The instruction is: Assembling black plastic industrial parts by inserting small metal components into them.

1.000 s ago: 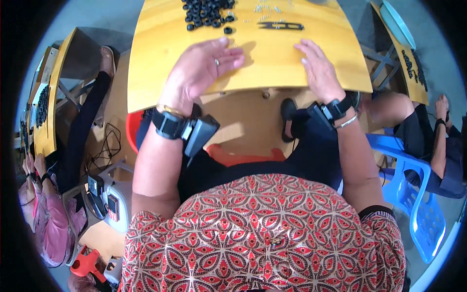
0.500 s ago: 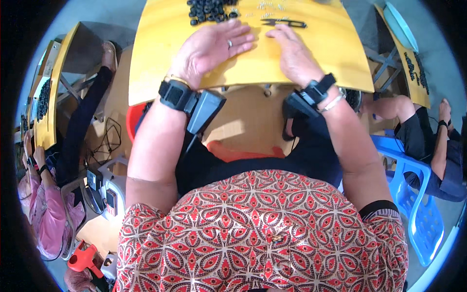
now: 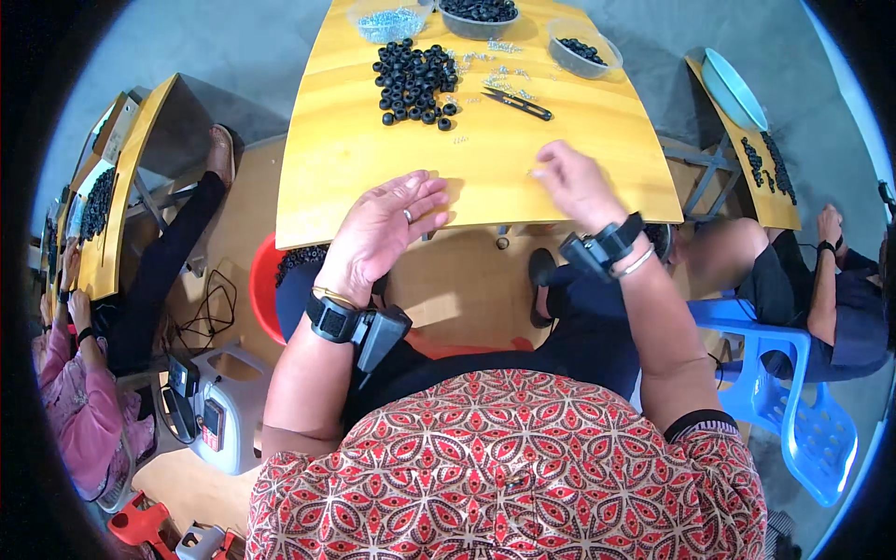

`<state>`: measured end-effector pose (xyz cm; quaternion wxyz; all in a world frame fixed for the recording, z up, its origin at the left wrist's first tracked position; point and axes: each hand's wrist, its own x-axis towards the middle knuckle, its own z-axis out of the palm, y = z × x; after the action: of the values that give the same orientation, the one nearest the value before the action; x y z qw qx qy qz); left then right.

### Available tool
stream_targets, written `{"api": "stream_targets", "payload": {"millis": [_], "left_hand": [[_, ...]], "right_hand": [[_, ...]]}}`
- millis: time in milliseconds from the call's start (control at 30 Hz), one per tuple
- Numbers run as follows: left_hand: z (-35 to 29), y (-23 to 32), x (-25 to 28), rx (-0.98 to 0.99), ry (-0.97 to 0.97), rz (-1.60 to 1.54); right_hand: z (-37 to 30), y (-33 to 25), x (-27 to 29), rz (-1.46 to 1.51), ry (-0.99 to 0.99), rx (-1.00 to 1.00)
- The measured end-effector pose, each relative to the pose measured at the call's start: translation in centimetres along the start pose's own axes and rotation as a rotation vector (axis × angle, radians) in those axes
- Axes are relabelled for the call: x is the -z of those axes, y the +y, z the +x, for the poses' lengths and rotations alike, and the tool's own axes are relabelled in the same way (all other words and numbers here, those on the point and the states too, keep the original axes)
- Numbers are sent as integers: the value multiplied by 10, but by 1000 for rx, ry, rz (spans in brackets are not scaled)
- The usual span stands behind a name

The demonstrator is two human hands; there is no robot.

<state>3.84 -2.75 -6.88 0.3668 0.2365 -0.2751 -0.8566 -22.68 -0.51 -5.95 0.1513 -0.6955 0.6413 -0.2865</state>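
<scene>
My left hand (image 3: 387, 224) is held just over the near edge of the yellow table (image 3: 336, 187), palm turned inward, fingers stretched out with nothing in them. Farther right, my right hand (image 3: 581, 187) is above the tabletop with its fingers curled and the fingertips drawn together. It is slightly blurred, and whatever may be between the fingertips is too small to make out. Beyond the hands lies a pile of black, round, bead-like parts (image 3: 415, 79). Small silvery pieces (image 3: 504, 73), perhaps springs, are scattered beside it. Black thread snips (image 3: 518, 105) rest among them.
Along the far side stand a clear tub of silvery pieces (image 3: 390, 26), a bowl of black parts (image 3: 478, 19) and a smaller clear tub (image 3: 585, 51). A blue plastic chair (image 3: 793, 401) is at the right. People sit at tables on both sides.
The view has shifted, showing more of the table's far side. Both hands have drawn back from the pile and snips toward the near edge. My right hand's fingers have curled in.
</scene>
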Motion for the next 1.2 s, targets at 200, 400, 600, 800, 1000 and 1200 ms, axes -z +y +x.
{"api": "stream_targets", "payload": {"millis": [200, 400, 600, 800, 1000, 1200], "left_hand": [[5, 0, -8, 14, 35, 39], [4, 3, -5, 31, -6, 77], [10, 3, -4, 32, -25, 97], [13, 4, -6, 78, -6, 64], [16, 6, -4, 88, -19, 53], [23, 9, -10, 104, -22, 6]], "right_hand": [[1, -11, -13, -305, 15, 124], [24, 13, -6, -68, 62, -12], [83, 30, 28, -1, 82, -13], [126, 23, 16, -87, 78, 20], [120, 31, 14, -226, 74, 16], [88, 18, 14, -440, -87, 63]]}}
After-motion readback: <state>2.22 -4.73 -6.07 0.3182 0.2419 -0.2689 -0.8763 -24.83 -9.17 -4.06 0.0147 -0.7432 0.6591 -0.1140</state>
